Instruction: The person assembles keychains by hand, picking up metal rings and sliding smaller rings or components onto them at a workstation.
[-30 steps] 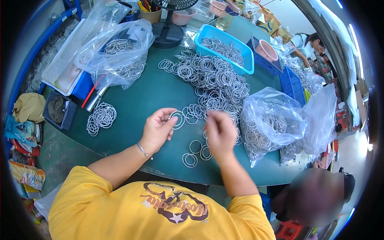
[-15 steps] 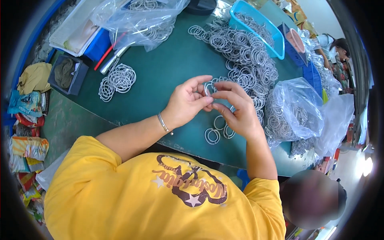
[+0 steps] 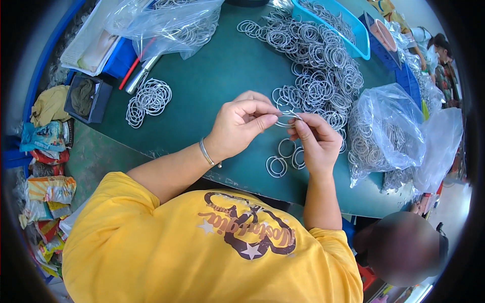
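Above the green table, a silver-grey metal ring (image 3: 286,124) is pinched between my two hands; whether it is one ring or more is hard to tell. My left hand (image 3: 241,120), with a bangle on its wrist, grips the ring's left side between thumb and fingers. On the other side, my right hand (image 3: 318,143) closes its thumb and fingertips on the same ring. Several loose rings (image 3: 276,166) lie on the table just below the hands. A large heap of rings (image 3: 323,81) spreads right behind them, and a smaller pile (image 3: 150,99) rests at the left.
A turquoise basket (image 3: 361,43) of rings stands at the far right. Clear plastic bags of rings lie at the right (image 3: 386,136) and far left (image 3: 187,28). Near the left edge are a dark bin (image 3: 99,103) and a red stick (image 3: 130,70). Another person (image 3: 404,247) sits at the lower right.
My hands have drawn apart a little and shifted right. The ring now lies flatter between them; before, it was held upright. The view has shifted slightly.
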